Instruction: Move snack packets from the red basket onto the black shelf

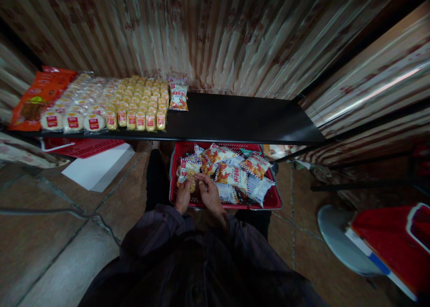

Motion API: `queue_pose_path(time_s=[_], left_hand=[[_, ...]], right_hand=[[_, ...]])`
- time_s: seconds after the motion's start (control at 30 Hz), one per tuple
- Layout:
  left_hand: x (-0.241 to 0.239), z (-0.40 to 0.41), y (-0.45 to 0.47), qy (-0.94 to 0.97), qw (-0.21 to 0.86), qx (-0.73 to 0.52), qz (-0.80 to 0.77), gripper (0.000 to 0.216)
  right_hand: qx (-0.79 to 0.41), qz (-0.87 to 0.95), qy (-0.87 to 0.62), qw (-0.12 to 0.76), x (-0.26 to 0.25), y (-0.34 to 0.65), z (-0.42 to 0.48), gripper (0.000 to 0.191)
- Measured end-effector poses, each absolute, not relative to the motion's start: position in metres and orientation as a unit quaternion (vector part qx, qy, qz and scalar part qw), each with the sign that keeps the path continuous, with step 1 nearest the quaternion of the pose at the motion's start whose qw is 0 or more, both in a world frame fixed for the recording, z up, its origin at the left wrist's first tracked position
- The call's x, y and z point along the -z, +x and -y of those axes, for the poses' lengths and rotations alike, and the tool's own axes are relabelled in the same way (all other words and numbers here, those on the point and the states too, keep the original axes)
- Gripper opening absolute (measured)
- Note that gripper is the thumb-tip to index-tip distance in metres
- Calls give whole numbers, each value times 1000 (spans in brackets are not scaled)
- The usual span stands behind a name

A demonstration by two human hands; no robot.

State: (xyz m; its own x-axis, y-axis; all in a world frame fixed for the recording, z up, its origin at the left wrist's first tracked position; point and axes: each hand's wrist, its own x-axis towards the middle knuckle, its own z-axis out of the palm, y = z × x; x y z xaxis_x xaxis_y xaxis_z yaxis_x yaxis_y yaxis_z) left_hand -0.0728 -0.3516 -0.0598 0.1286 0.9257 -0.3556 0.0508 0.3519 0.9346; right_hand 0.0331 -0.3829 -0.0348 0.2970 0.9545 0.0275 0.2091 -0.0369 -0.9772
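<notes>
Both my hands are over the red basket (278, 202) below the shelf, at its left front part. My left hand (183, 197) and my right hand (208, 193) are close together, fingers curled on a small crinkled yellowish packet (192, 186). The fingers partly cover it, so its kind is unclear. Around and beyond my hands, the basket holds several white snack bags (231, 175) with orange pictures, red lettering and striped ends, lying in a loose heap. One like bag (178, 96) lies on the black shelf (242, 119).
Rows of yellow wrapped snacks (141, 119) and white round wrapped ones (73, 121) fill the shelf's left part, beside an orange bag (40, 99). A white box (99, 168) is on the floor at left. A grey stool (339, 240) and red basket (379, 235) stand at right.
</notes>
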Motion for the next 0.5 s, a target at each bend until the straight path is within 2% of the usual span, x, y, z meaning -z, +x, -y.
queue_pose_path(time_s=[0.5], left_hand=[[62,350,-73,428,580,-364,-590,41]], right_hand=[[-379,407,-647,521,33,36,382,30]])
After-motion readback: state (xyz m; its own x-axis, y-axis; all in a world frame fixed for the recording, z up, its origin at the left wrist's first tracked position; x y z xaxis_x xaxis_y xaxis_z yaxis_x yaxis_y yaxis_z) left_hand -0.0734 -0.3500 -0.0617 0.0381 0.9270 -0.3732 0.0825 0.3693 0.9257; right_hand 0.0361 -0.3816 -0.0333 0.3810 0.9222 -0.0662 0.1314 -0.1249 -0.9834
